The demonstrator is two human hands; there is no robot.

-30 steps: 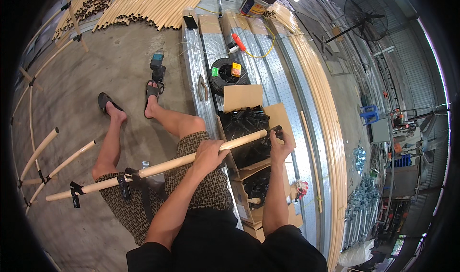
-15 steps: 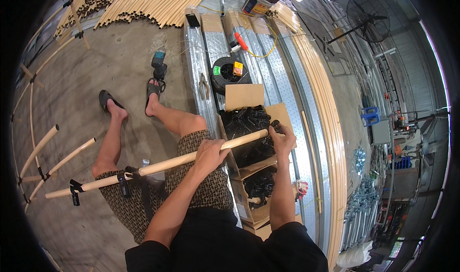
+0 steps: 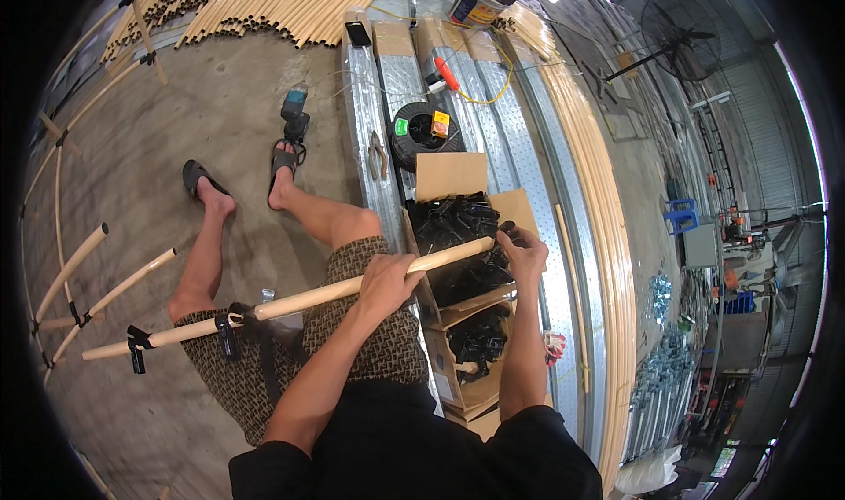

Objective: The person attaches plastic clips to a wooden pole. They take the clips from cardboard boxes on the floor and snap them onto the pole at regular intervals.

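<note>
A long beige tube [image 3: 317,296] lies slantwise across my lap, its right end higher. My left hand [image 3: 387,282] is closed around it right of its middle. At the tube's right end, my right hand [image 3: 526,253] pinches a small black fitting [image 3: 507,228], partly hidden by the fingers. Two black pipe joints sit on the left part of the tube: one joint [image 3: 137,349] near its far-left end, another joint [image 3: 228,333] over my thigh. Below my right hand stands an open cardboard box [image 3: 451,176] full of black plastic fittings [image 3: 444,223].
A second box holds more black fittings [image 3: 475,337]. Wrapped metal bars [image 3: 550,280] run beneath the boxes. Beyond them lie a black spool [image 3: 407,152], pliers [image 3: 378,157] and a phone [image 3: 358,33]. A cordless drill [image 3: 295,113] stands by my foot. Frames of jointed tubes [image 3: 75,262] rise at left.
Almost nothing differs. Both hands keep their places on the tube and the black fitting; the view has shifted very slightly.
</note>
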